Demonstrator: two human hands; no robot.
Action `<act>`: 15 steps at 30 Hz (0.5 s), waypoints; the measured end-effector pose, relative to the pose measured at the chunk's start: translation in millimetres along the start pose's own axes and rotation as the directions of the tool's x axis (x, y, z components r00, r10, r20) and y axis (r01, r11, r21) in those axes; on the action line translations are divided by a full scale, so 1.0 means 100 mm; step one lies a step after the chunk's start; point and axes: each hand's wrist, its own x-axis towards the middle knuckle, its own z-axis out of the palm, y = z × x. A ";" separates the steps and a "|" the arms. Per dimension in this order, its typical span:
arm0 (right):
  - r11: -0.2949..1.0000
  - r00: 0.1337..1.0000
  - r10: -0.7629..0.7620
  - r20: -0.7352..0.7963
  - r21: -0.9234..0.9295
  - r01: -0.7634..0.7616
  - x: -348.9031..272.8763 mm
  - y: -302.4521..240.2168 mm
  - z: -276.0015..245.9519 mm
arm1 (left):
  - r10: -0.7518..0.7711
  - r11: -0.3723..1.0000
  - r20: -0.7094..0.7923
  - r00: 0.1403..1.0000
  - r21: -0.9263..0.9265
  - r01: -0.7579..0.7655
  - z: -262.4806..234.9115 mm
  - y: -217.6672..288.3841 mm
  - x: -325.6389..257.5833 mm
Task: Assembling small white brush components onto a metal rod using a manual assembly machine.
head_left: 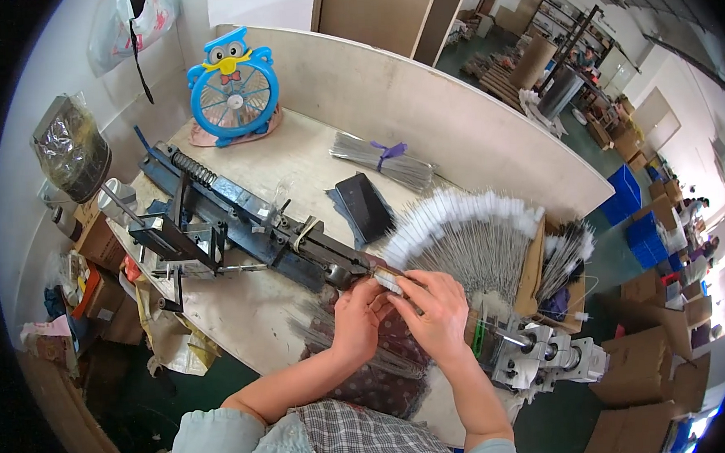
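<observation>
Head view: red print, too small to be read, was seen on a hanging bag [143,29]. Beside the dark machine's [243,206] lower end, the left hand [356,319] was curled nearly closed, any grip hidden. Just rightward, a white bristly piece [387,280], slanting down-right, was pinched by the nearer right hand [434,309].

Two hands [357,317] [438,309], one table [302,139]
One fan [237,106] at the table's back left corner, one tied bundle [413,169] by its back edge, one phone [364,210], one fanned-out brush pile [466,241] toward the right edge.
</observation>
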 end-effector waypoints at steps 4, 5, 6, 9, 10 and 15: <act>0.998 0.998 0.054 -0.019 -0.007 -0.054 0.01 -0.03 -0.14 | -0.025 0.999 0.013 1.000 -0.047 0.026 0.06 0.10 -0.08; 0.996 0.997 0.069 0.034 -0.064 -0.067 -0.02 -0.02 -0.18 | -0.023 0.999 0.017 1.000 -0.046 0.024 0.03 0.11 -0.08; 0.990 0.993 0.088 0.085 -0.120 -0.077 -0.04 -0.02 -0.19 | -0.034 0.999 0.031 0.999 -0.038 0.035 -0.01 0.11 -0.08; 0.989 0.990 0.065 0.126 -0.140 -0.048 -0.17 0.03 -0.16 | -0.066 0.998 0.054 0.996 -0.004 0.067 -0.04 0.12 -0.12; 0.989 0.991 0.071 0.117 -0.141 -0.055 -0.17 0.02 -0.17 | -0.076 0.997 0.045 0.996 0.016 0.075 -0.04 0.12 -0.12; 0.993 0.992 0.097 0.085 -0.076 -0.090 -0.20 0.03 -0.25 | -0.097 0.981 0.055 0.994 0.172 0.086 0.01 0.13 -0.16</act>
